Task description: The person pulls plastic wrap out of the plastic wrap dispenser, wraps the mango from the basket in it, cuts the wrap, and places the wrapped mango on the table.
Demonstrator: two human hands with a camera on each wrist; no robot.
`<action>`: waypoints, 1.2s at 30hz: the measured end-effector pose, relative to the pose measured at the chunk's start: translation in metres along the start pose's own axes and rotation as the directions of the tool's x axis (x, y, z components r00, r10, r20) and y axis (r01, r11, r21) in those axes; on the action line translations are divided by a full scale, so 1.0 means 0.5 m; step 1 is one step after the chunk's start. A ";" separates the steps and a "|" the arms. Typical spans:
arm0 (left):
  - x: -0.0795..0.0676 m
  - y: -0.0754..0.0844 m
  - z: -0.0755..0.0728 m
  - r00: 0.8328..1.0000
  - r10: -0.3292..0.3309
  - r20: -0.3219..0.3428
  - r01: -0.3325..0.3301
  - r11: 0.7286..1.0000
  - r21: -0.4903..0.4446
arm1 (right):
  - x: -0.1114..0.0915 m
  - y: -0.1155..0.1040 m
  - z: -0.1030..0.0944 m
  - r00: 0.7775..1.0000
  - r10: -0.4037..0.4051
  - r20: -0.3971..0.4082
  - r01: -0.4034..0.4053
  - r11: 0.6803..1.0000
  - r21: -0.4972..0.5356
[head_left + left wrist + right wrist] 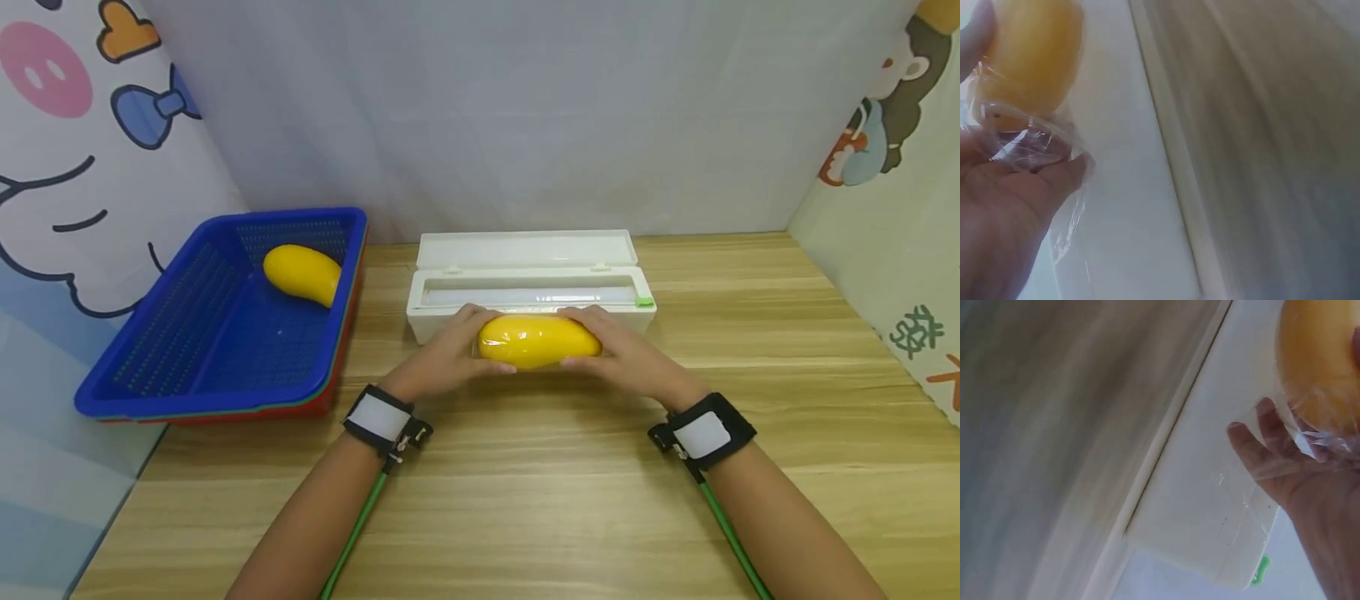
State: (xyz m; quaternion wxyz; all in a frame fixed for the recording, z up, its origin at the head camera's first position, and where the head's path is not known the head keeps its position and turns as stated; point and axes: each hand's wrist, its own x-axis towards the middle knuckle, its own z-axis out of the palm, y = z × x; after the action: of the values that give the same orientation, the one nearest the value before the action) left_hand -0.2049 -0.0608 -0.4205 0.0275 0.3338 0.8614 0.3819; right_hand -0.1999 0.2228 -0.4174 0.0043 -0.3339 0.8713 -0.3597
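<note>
Both hands hold a glossy yellow mango lying crosswise close in front of a white cling film dispenser. My left hand grips its left end, thumb on the near side and fingers over the far side. My right hand grips the right end the same way. Clear cling film is wrapped around the mango, with loose, wrinkled film bunched at the left hand in the left wrist view. Around the right hand's fingers, more slack film shows in the right wrist view.
The dispenser's lid stands open toward the back, with a film roll inside and a green tab at its right end. At left, stacked baskets, blue on top, hold another yellow mango. A grey cloth hangs behind the wooden table.
</note>
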 end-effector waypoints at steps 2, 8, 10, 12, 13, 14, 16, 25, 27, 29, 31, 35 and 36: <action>0.001 -0.002 0.000 1.000 -0.009 -0.001 0.009 1.000 -0.024 | 0.000 0.001 -0.001 1.000 0.011 -0.002 -0.011 0.999 0.042; 0.000 -0.002 -0.002 0.999 -0.032 -0.011 0.031 0.997 -0.072 | 0.001 0.001 -0.006 1.000 0.024 0.002 -0.024 0.993 0.119; 0.000 -0.001 -0.003 1.000 -0.021 -0.010 0.020 0.998 -0.058 | 0.003 0.002 -0.006 1.000 0.024 0.011 -0.025 0.992 0.125; 0.000 0.000 -0.005 1.000 -0.007 -0.008 0.007 0.999 -0.042 | 0.003 0.002 -0.006 0.999 0.025 0.023 -0.028 0.991 0.132; 0.000 0.000 -0.005 1.000 -0.001 -0.008 0.001 0.999 -0.037 | 0.004 0.003 -0.007 0.999 0.028 0.030 -0.032 0.990 0.139; 0.000 0.000 -0.006 1.000 0.002 -0.006 -0.002 0.999 -0.032 | 0.005 0.004 -0.006 0.999 0.029 0.037 -0.034 0.989 0.146; 0.000 0.000 -0.006 1.000 0.002 0.001 -0.002 1.000 -0.031 | 0.005 0.004 -0.007 0.998 0.033 0.052 -0.041 0.986 0.160; 0.005 -0.001 0.003 0.999 -0.049 0.012 0.050 0.995 -0.082 | 0.007 -0.001 -0.009 0.994 0.066 0.082 -0.079 0.983 0.165; 0.007 0.006 0.006 0.998 -0.059 -0.008 0.058 0.997 -0.048 | 0.005 -0.007 -0.010 0.992 0.106 0.071 -0.117 0.979 0.164; 0.007 0.012 0.011 0.997 -0.076 -0.034 0.076 0.997 -0.004 | 0.003 -0.015 -0.012 0.989 0.141 0.047 -0.146 0.975 0.168; 0.007 0.021 0.013 0.994 -0.081 -0.077 0.087 0.994 0.067 | 0.003 -0.019 -0.012 0.988 0.153 0.021 -0.154 0.973 0.171; 0.005 0.034 0.011 0.982 -0.013 -0.189 0.070 0.952 0.299 | 0.007 -0.012 -0.010 0.993 0.121 -0.012 -0.119 0.984 0.130; 0.006 0.036 0.008 0.978 0.023 -0.210 0.054 0.933 0.356 | 0.009 -0.008 -0.010 0.994 0.108 -0.018 -0.105 0.988 0.114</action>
State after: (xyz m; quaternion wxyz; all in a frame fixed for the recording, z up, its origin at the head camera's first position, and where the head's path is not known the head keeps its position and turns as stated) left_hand -0.1957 -0.0476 -0.4106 -0.1222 0.2841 0.9173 0.2508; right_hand -0.2023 0.2211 -0.4100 0.0319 -0.2818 0.8661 -0.4115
